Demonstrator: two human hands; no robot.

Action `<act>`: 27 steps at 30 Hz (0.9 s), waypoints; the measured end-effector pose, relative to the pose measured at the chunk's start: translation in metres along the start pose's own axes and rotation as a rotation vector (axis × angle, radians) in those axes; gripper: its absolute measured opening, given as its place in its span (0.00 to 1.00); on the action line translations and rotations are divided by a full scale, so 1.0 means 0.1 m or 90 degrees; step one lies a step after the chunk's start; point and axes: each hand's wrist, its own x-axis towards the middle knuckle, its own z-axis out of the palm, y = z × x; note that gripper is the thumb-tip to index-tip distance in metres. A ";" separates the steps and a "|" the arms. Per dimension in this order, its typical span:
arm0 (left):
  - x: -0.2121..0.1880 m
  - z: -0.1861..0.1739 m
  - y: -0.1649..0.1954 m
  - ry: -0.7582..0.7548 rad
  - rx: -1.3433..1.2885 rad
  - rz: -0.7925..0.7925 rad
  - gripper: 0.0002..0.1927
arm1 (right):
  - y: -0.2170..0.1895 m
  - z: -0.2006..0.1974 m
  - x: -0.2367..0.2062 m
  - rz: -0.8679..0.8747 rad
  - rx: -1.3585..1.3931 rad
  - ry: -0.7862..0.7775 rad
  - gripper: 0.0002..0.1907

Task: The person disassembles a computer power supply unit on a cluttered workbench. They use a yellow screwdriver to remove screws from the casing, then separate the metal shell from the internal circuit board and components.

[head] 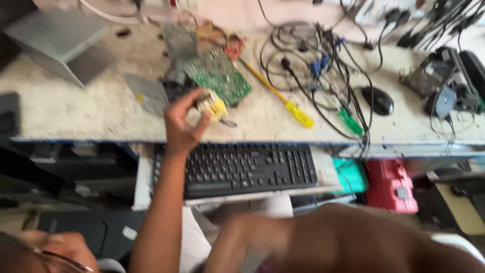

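Observation:
Close under the camera my own arm crosses the bottom of the view from the right, badly blurred. My right hand [241, 236] is at its left end, above a white cloth, and its fingers cannot be made out. My left hand is out of sight. Another person sits at the lower left. That person's raised hand [181, 124] pinches a small yellow-and-white part [214, 105] over the bench's front edge, just below a green circuit board [218, 75]. A black keyboard [247, 166] lies on a pull-out shelf under that hand.
On the worn white bench [76, 108] lie a yellow-handled screwdriver [298, 114], a green-handled tool [349, 121], a black mouse [378, 100], tangled cables [308, 55] and a grey box [60, 40]. Black devices crowd the right end. A red case [391, 184] and a teal box [349, 174] sit below.

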 end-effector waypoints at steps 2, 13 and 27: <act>0.11 -0.06 -0.02 -0.004 0.020 0.026 0.24 | 0.14 -0.21 -0.09 0.000 -0.081 0.024 0.22; 0.06 -0.04 -0.01 0.016 -0.042 -0.009 0.26 | 1.68 -1.22 -1.60 0.476 -0.489 0.318 0.10; -0.42 -0.18 0.40 0.110 0.143 0.047 0.19 | 1.53 -1.12 -1.31 0.577 -0.538 -0.078 0.11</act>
